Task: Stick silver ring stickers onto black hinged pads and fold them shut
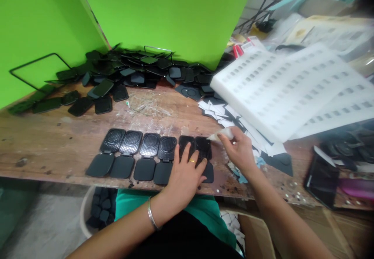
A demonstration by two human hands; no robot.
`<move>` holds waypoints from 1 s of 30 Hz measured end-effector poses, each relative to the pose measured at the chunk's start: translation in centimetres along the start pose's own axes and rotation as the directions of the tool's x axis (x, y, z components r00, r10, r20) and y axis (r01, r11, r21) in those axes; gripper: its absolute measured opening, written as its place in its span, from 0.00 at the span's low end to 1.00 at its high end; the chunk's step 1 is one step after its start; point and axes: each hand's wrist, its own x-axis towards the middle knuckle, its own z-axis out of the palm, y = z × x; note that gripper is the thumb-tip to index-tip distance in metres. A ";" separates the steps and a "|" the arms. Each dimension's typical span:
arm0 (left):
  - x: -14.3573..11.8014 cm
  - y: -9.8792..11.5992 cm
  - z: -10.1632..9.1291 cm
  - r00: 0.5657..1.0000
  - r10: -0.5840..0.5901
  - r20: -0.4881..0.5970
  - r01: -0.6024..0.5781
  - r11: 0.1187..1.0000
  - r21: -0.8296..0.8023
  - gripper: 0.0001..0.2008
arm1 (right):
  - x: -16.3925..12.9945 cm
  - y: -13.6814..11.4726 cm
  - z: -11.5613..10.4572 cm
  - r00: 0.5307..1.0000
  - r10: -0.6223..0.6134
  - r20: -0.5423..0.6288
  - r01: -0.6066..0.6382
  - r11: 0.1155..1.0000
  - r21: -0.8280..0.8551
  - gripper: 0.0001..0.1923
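Note:
A row of several open black hinged cases (137, 154) lies along the near edge of the wooden table (58, 142). My left hand (187, 173) rests flat on the two cases at the right end of the row, fingers spread, with a ring on one finger. Just to the right, my right hand (241, 150) pinches a small whitish tube (223, 134) whose tip points at the rightmost case (203, 148).
A big heap of black cases (131, 72) lies at the back against a green wall. White foam trays (292, 91) lean at the right over white and black cut-out pieces (222, 111). A bucket with black parts (97, 210) and a cardboard box (254, 235) stand below the table.

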 end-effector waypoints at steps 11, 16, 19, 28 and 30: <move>0.1 0.3 -0.4 1.000 -0.009 0.011 0.009 0.999 0.034 0.24 | -1.5 -0.4 -1.9 0.988 -0.118 0.102 0.125 0.990 -0.067 0.10; -0.1 0.2 0.0 1.000 -0.004 -0.002 0.004 0.999 0.032 0.24 | -1.6 -1.6 -1.8 0.977 -0.144 0.155 0.144 0.990 0.007 0.10; -0.1 0.2 0.1 1.000 -0.007 -0.005 0.007 0.999 0.032 0.24 | -1.4 -2.3 -1.0 0.974 -0.145 0.172 0.142 0.989 0.029 0.11; 0.1 0.3 -0.3 1.000 -0.007 0.006 0.006 0.999 0.037 0.24 | 0.9 -2.6 1.3 0.970 -0.200 0.140 0.202 0.979 -0.001 0.12; 0.1 0.3 -0.4 1.000 -0.008 0.011 0.008 0.999 0.034 0.24 | 1.5 -2.3 1.5 0.971 -0.198 0.131 0.203 0.979 -0.021 0.13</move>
